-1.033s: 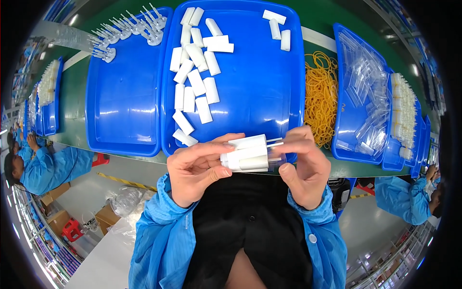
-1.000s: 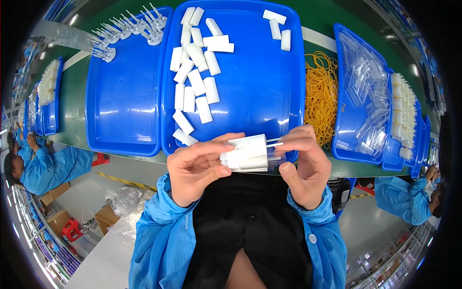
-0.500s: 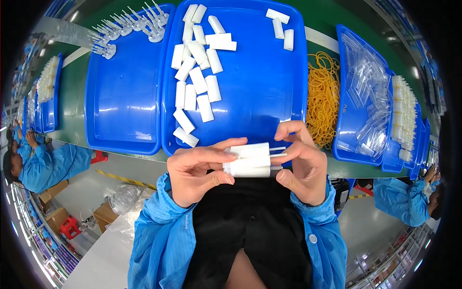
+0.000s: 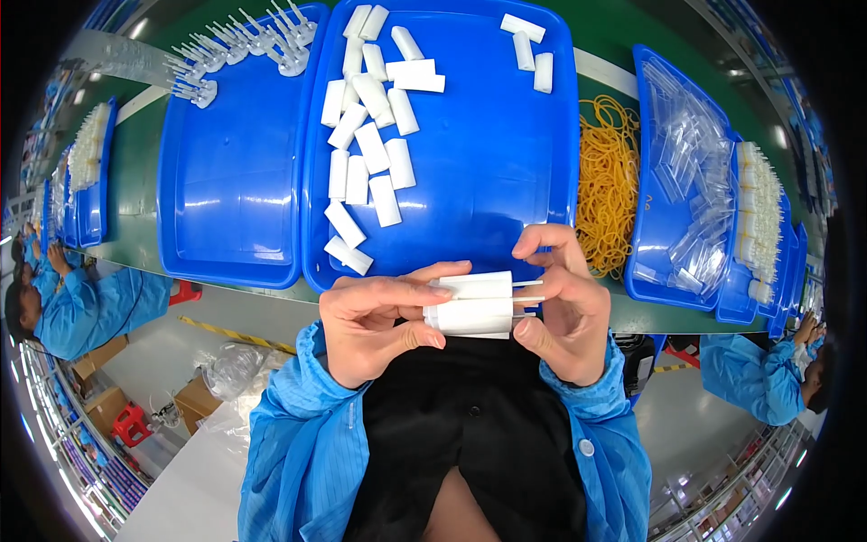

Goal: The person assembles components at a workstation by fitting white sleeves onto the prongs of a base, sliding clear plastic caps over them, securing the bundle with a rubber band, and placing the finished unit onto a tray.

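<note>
Close in front of my body, my left hand [image 4: 375,321] grips a bundle of white cylinders [image 4: 479,304] by its left end, fingers above and thumb below. Thin pale rods [image 4: 529,298] stick out from the bundle's right end. My right hand [image 4: 571,312] is closed around these rods, its thumb below and curled fingers above; exact contact is partly hidden. Just beyond my hands, a large blue tray [image 4: 479,181] carries several loose white cylinders [image 4: 371,147] along its left side. Three more white cylinders [image 4: 524,51] lie at its far right.
At left, a blue tray [image 4: 230,181] has clear-based stems [image 4: 244,45] at its far end. Right of the large tray lie yellow rubber bands [image 4: 607,181], then a blue tray of clear plastic pieces [image 4: 686,144] and rows of white parts [image 4: 759,212]. People in blue sleeves [image 4: 126,303] sit at both sides.
The bundle and my left hand have shifted slightly right. My right hand has moved slightly left, its thumb closer to the bundle's end. The trays look the same.
</note>
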The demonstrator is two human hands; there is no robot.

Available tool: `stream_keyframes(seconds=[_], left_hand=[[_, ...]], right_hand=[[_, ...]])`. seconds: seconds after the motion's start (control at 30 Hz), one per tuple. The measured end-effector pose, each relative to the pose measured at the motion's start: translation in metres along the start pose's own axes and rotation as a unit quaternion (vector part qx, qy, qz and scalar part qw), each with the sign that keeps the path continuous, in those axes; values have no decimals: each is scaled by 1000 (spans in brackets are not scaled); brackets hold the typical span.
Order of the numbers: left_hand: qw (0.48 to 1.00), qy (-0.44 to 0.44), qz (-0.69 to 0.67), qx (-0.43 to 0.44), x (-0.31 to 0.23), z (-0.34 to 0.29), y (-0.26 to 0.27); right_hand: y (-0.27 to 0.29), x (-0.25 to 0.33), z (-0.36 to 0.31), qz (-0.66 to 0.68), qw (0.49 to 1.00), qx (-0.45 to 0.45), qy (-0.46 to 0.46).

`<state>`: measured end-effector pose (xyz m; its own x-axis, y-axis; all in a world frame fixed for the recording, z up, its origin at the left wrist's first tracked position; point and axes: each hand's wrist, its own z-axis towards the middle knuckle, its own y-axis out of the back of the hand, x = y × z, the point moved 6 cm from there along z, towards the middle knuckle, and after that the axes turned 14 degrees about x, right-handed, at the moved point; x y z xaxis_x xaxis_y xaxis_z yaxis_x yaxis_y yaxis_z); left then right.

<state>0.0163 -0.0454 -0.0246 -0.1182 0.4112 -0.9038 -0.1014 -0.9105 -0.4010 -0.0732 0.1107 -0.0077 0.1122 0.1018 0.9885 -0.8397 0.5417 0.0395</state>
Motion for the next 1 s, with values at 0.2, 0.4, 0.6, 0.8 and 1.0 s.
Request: stream_keyframes(seconds=[0.2,0.4,0.6,0.8,1.0], left_hand=[[1000,-8,-8,8,2,6,-2],[997,25,-56,-56,4,10,1],[994,41,-67,-72,7,-2,17],[993,95,-50,-46,10,3,14],[982,115,-144,-39,8,6,5]], right_hand=[[3,4,0,-11,1000,-12,-1],[27,23,-3,-104,992,-66,19],[135,29,-60,-558,734,-363,-131],[171,17,-48,-676,668,-274,-146],[171,6,-48,-679,683,-230,-140]])
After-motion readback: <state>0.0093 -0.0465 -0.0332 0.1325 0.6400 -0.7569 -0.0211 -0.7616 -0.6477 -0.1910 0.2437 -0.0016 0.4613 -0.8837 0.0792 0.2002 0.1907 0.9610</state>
